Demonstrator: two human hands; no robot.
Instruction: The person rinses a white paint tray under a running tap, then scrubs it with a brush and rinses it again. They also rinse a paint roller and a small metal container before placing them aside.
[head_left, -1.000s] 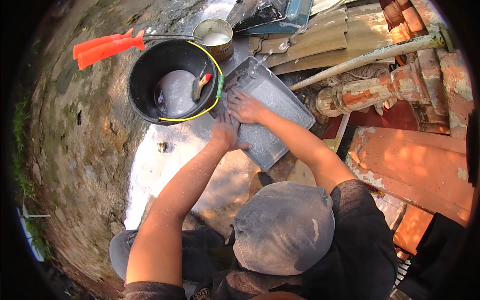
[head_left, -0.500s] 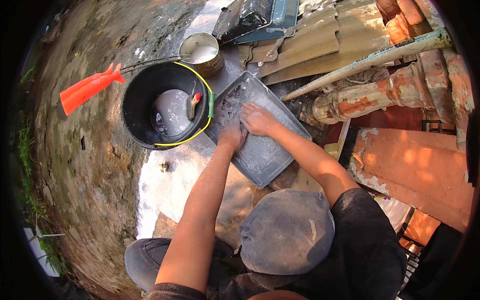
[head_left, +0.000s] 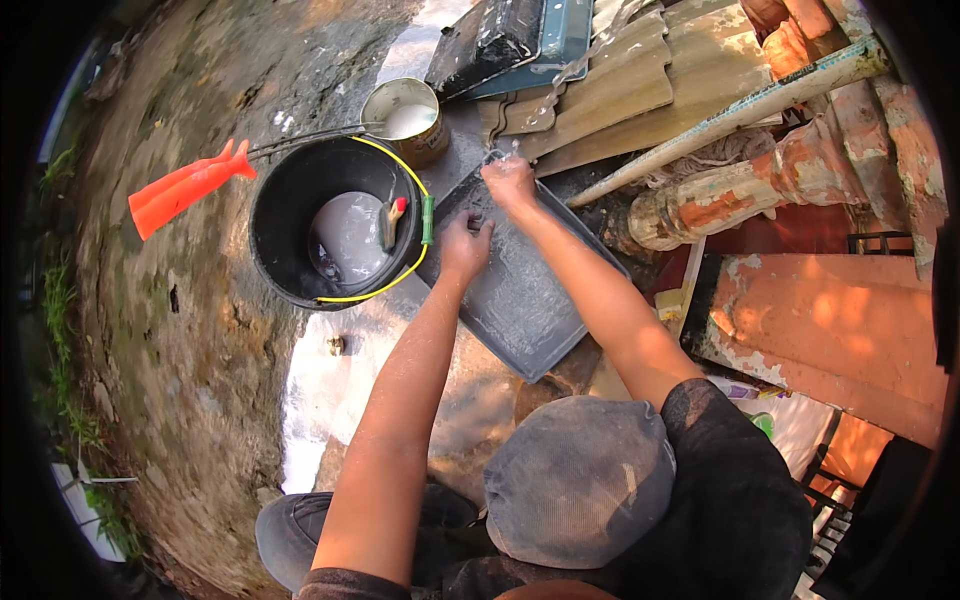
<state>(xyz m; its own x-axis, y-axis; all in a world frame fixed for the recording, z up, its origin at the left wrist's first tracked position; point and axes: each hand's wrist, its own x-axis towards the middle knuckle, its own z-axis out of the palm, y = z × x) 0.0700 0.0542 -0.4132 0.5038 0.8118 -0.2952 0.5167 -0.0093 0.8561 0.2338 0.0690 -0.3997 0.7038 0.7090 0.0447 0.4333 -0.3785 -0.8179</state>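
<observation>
Two hand poses here: left hand (head_left: pixel 465 248) has half-curled fingers, thumb apart, over the 10 o'clock side of a gray rectangular tray (head_left: pixel 528 305); right hand (head_left: pixel 509 182) is bunched at its 12 o'clock corner, can't tell if it's gripping. Off the tray, black bucket (head_left: pixel 284 215) sits around 9, metal can (head_left: pixel 430 145) at 11.

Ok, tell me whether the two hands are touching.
Apart: the head view shows part of the grey tray between the left hand and the right hand.

Short dark shirt sleeves (head_left: pixel 728 445)
</observation>
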